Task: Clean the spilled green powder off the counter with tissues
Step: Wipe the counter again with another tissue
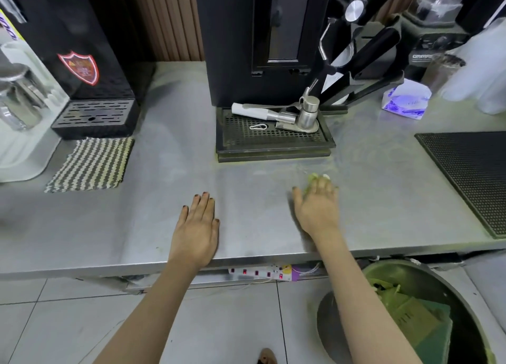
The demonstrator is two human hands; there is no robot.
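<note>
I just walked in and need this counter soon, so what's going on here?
A person is wiping spilled green powder off the steel counter. Their right hand presses a green-stained tissue onto it, just in front of the drip tray, while the left hand rests flat near the front edge. A faint greenish film shows around the tray and toward the black mat. The bin below holds green-stained waste.

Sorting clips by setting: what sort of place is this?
Probably a café or drink bar: a stainless counter carries a black machine with drip tray, a blender and a rubber bar mat.
</note>
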